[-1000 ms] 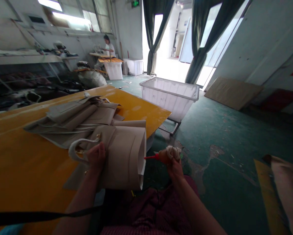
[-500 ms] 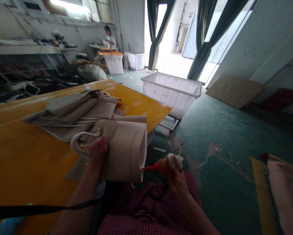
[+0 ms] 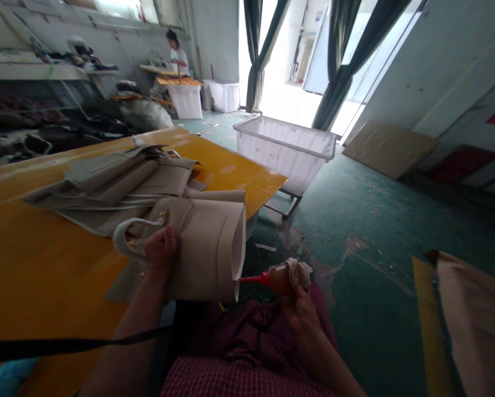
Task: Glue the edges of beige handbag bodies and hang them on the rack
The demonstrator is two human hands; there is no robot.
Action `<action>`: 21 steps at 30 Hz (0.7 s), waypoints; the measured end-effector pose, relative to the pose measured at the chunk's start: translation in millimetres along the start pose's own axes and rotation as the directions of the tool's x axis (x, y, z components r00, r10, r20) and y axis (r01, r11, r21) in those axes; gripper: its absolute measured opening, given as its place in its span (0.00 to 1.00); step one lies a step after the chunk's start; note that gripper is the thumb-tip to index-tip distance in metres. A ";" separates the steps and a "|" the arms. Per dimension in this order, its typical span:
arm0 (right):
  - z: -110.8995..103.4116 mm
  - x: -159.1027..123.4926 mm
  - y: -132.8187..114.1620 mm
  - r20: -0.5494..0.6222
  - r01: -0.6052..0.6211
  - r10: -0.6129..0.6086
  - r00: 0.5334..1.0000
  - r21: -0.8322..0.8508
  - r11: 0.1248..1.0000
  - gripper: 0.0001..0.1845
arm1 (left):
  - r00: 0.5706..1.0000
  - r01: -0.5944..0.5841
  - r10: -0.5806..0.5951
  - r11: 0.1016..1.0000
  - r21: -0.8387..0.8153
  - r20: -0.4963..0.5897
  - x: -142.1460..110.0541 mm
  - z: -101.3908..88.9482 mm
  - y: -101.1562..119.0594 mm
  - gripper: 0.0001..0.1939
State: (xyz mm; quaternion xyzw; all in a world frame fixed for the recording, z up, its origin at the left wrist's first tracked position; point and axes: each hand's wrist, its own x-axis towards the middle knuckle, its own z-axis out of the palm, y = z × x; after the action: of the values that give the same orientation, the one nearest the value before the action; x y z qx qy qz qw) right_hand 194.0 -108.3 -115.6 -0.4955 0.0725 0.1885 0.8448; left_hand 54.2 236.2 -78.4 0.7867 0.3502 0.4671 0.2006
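A beige bag piece (image 3: 208,248) with a pale curved handle (image 3: 125,234) and gold-coloured fittings lies on its side at the table's edge, its open end facing right. My left hand (image 3: 160,248) is closed on the bag piece beside the handle; the fingertips are partly hidden. In my right hand (image 3: 301,306) is a squeeze bottle (image 3: 278,278) of amber liquid, with a cloth wrapped about its base. The bottle's red nozzle (image 3: 251,279) points left, its tip at the lower rim of the bag's open end.
More beige pieces (image 3: 123,182) are piled on the yellow table (image 3: 230,168). Beyond the table's corner stands a white plastic tub (image 3: 280,151) on a metal frame. A co-worker (image 3: 177,52) sits at a machine at the back. Brown sheets (image 3: 470,320) lie at lower right.
The whole view has shifted slightly. Against the bag, the nozzle tip has moved only a little along the rim; both hands keep their hold.
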 end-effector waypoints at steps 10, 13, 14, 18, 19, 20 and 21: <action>16.1 -14.9 -9.2 0.018 -0.023 0.021 1.000 0.115 0.993 0.27 | 0.998 0.064 -0.064 0.998 0.013 0.005 3.1 -1.6 8.5 0.26; 13.1 -11.8 -1.6 -0.003 0.034 -0.034 0.999 0.072 0.997 0.25 | 0.998 0.067 -0.067 0.997 0.023 0.007 3.2 -2.8 11.6 0.25; 12.3 -10.5 1.6 -0.021 0.048 -0.047 0.999 0.050 0.998 0.25 | 0.998 0.066 -0.066 0.998 0.021 0.015 3.1 -3.2 12.4 0.25; 11.5 -8.2 12.6 -0.125 0.102 -0.103 0.987 -0.018 0.995 0.27 | 0.998 0.052 -0.052 0.999 0.004 0.037 2.8 -3.0 12.6 0.23; 11.5 -8.5 14.2 -0.137 0.116 -0.118 0.983 -0.020 0.993 0.28 | 0.998 0.046 -0.046 0.999 0.004 0.033 2.8 -2.6 12.1 0.24; 11.2 -9.2 15.2 -0.140 0.130 -0.131 0.981 -0.016 0.991 0.28 | 0.999 0.038 -0.038 0.999 0.004 0.028 2.8 -2.1 11.4 0.24; 10.3 -10.0 15.6 -0.136 0.137 -0.137 0.981 -0.009 0.990 0.28 | 0.999 0.032 -0.032 0.999 0.004 0.022 2.9 -1.6 10.8 0.24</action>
State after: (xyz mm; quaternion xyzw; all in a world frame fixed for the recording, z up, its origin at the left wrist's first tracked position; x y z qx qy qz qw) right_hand 178.0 -95.0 -120.0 -0.5110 0.0955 0.0955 0.8489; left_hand 57.7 231.0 -68.9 0.7865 0.3614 0.4544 0.2103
